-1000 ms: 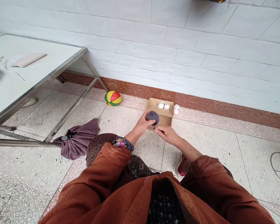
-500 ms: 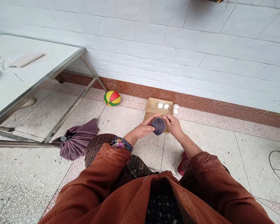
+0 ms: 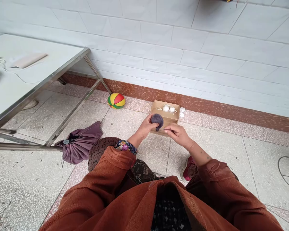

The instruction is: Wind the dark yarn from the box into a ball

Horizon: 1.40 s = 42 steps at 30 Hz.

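Note:
A dark purple-grey ball of yarn [image 3: 157, 120] is gripped in my left hand [image 3: 144, 129], with the thumb across its lower side. From the ball a short strand of yarn [image 3: 162, 129] stretches to the right, pinched between the fingertips of my right hand [image 3: 179, 134]. Both hands are above the near part of an open cardboard box [image 3: 154, 109]. White yarn balls [image 3: 169, 108] with a loose strand lie in the far part of the box; its near part is partly hidden by my hands.
Small white items [image 3: 182, 111] lie right of the box. A colourful ball [image 3: 116, 100] rests near the leg of a metal-framed table [image 3: 50, 70] at left. A folded purple umbrella [image 3: 83, 141] is on the floor. At far right lies a dark cable [image 3: 283, 173].
My left hand has moved slightly left with the yarn ball. My right hand has drawn away from the ball, lower and to the right, with a strand now stretched between them.

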### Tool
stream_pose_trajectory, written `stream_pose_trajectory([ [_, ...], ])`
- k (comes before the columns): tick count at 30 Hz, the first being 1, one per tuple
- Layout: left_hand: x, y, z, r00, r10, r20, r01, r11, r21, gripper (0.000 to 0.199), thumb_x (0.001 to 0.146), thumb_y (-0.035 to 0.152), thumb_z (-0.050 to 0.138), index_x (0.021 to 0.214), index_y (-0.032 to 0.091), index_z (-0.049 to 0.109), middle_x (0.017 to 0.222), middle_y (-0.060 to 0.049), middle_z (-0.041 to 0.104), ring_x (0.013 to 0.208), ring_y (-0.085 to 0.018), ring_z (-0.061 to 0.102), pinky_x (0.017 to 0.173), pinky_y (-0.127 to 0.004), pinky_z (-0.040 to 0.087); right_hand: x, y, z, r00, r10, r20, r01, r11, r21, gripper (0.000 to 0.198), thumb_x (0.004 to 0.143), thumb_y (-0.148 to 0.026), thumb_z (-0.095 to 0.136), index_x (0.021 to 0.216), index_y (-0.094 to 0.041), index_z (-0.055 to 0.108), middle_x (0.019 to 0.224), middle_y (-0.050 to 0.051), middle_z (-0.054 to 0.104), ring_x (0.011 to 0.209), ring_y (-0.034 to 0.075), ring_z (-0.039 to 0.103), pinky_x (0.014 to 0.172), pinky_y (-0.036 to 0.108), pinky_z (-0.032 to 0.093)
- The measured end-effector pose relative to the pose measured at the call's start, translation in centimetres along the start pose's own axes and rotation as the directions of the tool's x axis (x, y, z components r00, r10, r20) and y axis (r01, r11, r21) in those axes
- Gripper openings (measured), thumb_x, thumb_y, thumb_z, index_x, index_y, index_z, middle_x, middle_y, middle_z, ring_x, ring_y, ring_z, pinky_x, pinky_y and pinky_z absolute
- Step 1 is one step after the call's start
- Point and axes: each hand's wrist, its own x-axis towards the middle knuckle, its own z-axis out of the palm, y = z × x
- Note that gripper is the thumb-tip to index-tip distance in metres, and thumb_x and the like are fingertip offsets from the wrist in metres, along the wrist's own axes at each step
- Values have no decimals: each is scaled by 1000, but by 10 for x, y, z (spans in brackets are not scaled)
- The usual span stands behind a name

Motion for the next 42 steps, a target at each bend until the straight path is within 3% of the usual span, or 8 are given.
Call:
stream_pose_trajectory([
  [7, -8, -2, 3, 918, -106, 382, 74, 993, 97, 82, 64, 22, 75, 142, 27, 51, 108, -6, 67, 102, -26, 61, 93, -41, 44, 9, 11, -16, 976, 54, -211, -58, 998, -13, 23, 96, -40, 55, 85, -24, 69, 78, 4, 66, 76, 20, 60, 73, 35, 48],
  [13, -16, 5, 12, 870, -70, 488, 138, 985, -104, 81, 65, 27, 77, 142, 27, 52, 121, -9, 64, 114, -29, 58, 96, -40, 43, 7, 31, 3, 945, 200, -260, -201, 979, 23, 27, 96, -41, 53, 80, -22, 62, 76, 2, 63, 72, 18, 57, 71, 31, 46],
  [18, -15, 7, 12, 933, -89, 349, 183, 952, -247, 70, 66, 26, 76, 134, 24, 59, 112, -7, 66, 100, -23, 62, 88, -35, 46, -1, 45, 23, 936, 292, -195, -298, 955, 0, 25, 96, -38, 47, 80, -22, 57, 69, -1, 58, 64, 17, 54, 63, 28, 43],
  [22, -6, -1, 8, 986, -66, 153, 107, 956, -274, 52, 67, 24, 75, 118, 20, 65, 106, -5, 66, 97, -20, 62, 85, -32, 47, -5, 44, 35, 972, 226, -64, -229, 973, -35, 20, 96, -34, 48, 83, -22, 59, 76, 2, 63, 74, 19, 60, 69, 29, 46],
  [26, 1, -5, 2, 1000, -19, 3, 19, 993, -114, 50, 65, 21, 73, 114, 19, 64, 106, -4, 66, 100, -20, 60, 92, -33, 46, -6, 28, 33, 991, 130, 25, -129, 991, -17, 21, 97, -34, 50, 84, -22, 61, 78, 2, 65, 75, 18, 61, 72, 30, 47],
  [30, 3, -4, 1, 999, 37, -33, -33, 990, 135, 61, 63, 16, 71, 123, 18, 60, 116, -6, 64, 108, -22, 58, 101, -37, 41, -4, 12, 18, 996, 93, -12, -92, 994, 57, 19, 95, -37, 56, 89, -22, 66, 82, 3, 69, 74, 17, 62, 71, 29, 48],
  [36, -2, -6, 5, 968, -73, 241, 19, 975, 221, 88, 64, 17, 73, 146, 22, 41, 113, -6, 62, 98, -22, 59, 93, -40, 44, 3, 12, -5, 992, 39, -120, -42, 999, -19, 19, 94, -36, 58, 88, -23, 69, 83, 4, 70, 76, 19, 63, 73, 32, 49],
  [42, -10, 1, 8, 878, -63, 475, 83, 996, -21, 84, 68, 24, 76, 146, 26, 46, 133, -9, 57, 122, -30, 52, 102, -41, 37, 9, 34, -3, 958, 79, -274, -113, 987, -111, 23, 97, -37, 54, 84, -22, 65, 80, 3, 66, 77, 19, 61, 75, 33, 48],
])
